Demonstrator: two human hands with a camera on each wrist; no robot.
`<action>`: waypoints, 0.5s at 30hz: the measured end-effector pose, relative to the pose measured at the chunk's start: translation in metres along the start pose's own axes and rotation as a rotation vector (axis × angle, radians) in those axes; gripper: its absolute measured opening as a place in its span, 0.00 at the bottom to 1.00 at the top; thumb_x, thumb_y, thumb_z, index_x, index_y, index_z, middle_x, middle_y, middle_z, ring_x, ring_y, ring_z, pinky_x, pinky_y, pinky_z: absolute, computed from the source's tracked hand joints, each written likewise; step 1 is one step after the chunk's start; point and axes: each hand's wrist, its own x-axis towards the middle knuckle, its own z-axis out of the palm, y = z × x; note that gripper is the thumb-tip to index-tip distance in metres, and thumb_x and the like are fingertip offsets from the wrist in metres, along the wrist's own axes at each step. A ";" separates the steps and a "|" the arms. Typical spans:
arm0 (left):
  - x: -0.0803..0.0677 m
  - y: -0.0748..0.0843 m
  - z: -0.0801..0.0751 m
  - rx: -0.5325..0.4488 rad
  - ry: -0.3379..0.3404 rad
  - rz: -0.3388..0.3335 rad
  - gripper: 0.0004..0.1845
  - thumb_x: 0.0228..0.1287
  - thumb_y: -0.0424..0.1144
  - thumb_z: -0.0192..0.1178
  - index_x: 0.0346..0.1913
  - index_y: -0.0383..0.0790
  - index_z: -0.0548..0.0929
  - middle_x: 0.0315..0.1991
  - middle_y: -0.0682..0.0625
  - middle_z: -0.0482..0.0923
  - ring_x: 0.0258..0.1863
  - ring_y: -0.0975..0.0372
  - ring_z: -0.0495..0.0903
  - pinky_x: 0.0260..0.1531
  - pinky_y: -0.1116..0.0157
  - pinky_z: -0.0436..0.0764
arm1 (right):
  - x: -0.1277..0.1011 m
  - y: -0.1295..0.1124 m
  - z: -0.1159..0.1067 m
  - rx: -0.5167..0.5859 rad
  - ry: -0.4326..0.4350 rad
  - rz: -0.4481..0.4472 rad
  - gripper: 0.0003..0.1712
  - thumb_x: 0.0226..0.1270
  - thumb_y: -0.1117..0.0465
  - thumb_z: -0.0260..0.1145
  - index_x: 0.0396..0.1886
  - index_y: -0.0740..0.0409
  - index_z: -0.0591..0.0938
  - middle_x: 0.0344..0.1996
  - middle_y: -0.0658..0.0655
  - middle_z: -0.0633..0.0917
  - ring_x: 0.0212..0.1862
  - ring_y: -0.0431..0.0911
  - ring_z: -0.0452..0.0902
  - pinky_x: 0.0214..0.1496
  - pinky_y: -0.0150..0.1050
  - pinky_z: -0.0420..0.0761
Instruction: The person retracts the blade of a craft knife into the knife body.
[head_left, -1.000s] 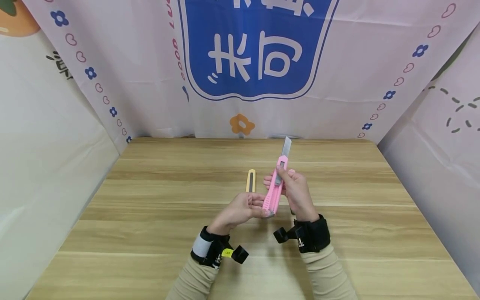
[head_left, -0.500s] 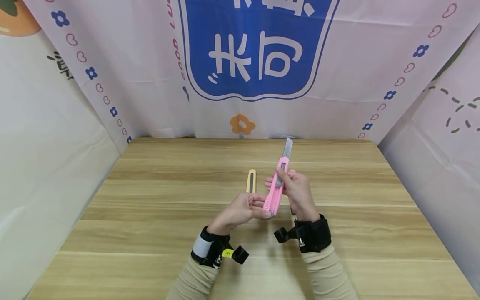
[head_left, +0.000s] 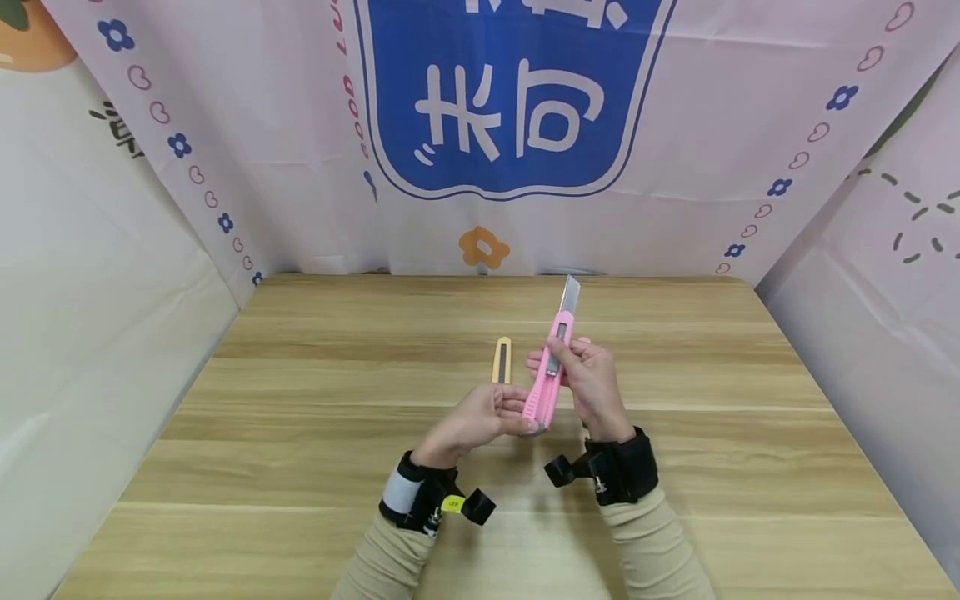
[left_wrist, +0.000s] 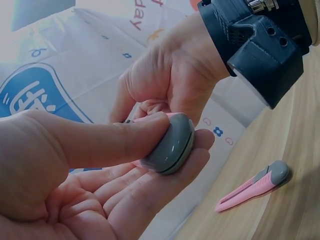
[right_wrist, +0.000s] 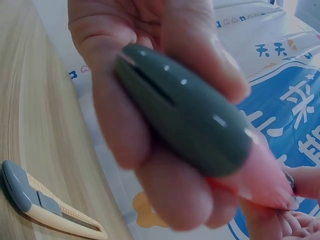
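Observation:
A pink utility knife (head_left: 545, 398), its metal blade (head_left: 570, 294) out, is held tilted above the table between both hands. My left hand (head_left: 480, 418) pinches its grey end cap (left_wrist: 171, 145) between thumb and fingers. Farther up the body, my right hand (head_left: 595, 385) grips it, with the thumb on the grey slider (head_left: 553, 365). In the left wrist view a second pink utility knife (left_wrist: 252, 187) lies on the table; the right hand mostly hides it in the head view. A yellow utility knife (head_left: 502, 361) lies beyond my left hand, its near end hidden there.
The wooden table (head_left: 300, 467) has a printed cloth (head_left: 300, 192) hanging along its far edge, with cloth walls left and right. Each wrist wears a black camera mount, the left mount (head_left: 477, 506) and right mount (head_left: 560, 471) standing near each other.
The held knife and both hands have shifted very slightly left, and the blade has turned a little. The grip of both hands and the yellow knife stay the same.

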 end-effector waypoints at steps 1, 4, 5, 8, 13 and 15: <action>0.000 0.000 0.000 0.000 0.001 -0.001 0.22 0.59 0.25 0.60 0.58 0.23 0.74 0.52 0.29 0.80 0.48 0.52 0.85 0.50 0.65 0.86 | 0.000 0.000 0.000 -0.001 -0.005 -0.003 0.18 0.72 0.62 0.58 0.48 0.77 0.75 0.23 0.48 0.90 0.31 0.39 0.89 0.41 0.35 0.88; 0.000 -0.001 0.000 0.001 0.002 -0.004 0.22 0.59 0.25 0.60 0.57 0.22 0.74 0.51 0.29 0.81 0.47 0.54 0.86 0.49 0.66 0.86 | 0.000 0.001 0.001 0.000 -0.008 -0.006 0.17 0.71 0.63 0.58 0.47 0.77 0.75 0.23 0.47 0.90 0.31 0.39 0.89 0.41 0.34 0.88; 0.000 -0.001 0.000 0.001 -0.001 -0.004 0.22 0.59 0.25 0.60 0.57 0.23 0.74 0.51 0.29 0.81 0.47 0.54 0.86 0.49 0.66 0.86 | 0.001 0.001 0.001 0.001 -0.008 -0.007 0.17 0.71 0.63 0.58 0.47 0.77 0.75 0.23 0.48 0.90 0.31 0.39 0.89 0.40 0.34 0.88; 0.000 -0.001 -0.001 0.003 -0.004 -0.003 0.22 0.59 0.24 0.60 0.58 0.22 0.74 0.51 0.29 0.81 0.48 0.52 0.86 0.49 0.66 0.86 | 0.001 0.001 0.001 0.004 -0.003 -0.008 0.16 0.71 0.63 0.58 0.46 0.76 0.77 0.23 0.48 0.90 0.30 0.39 0.89 0.40 0.34 0.88; 0.001 -0.001 -0.001 -0.005 -0.006 -0.019 0.22 0.59 0.24 0.60 0.58 0.23 0.73 0.51 0.30 0.81 0.48 0.53 0.85 0.50 0.67 0.86 | 0.001 0.001 0.001 0.013 -0.005 -0.015 0.12 0.71 0.63 0.59 0.42 0.72 0.78 0.24 0.49 0.90 0.30 0.40 0.89 0.41 0.35 0.88; 0.001 -0.001 -0.001 -0.006 -0.008 -0.022 0.22 0.59 0.24 0.60 0.58 0.23 0.74 0.51 0.30 0.81 0.47 0.55 0.86 0.49 0.67 0.86 | 0.001 0.000 0.001 0.012 -0.007 -0.013 0.13 0.71 0.63 0.59 0.43 0.72 0.78 0.25 0.50 0.91 0.31 0.40 0.89 0.41 0.35 0.88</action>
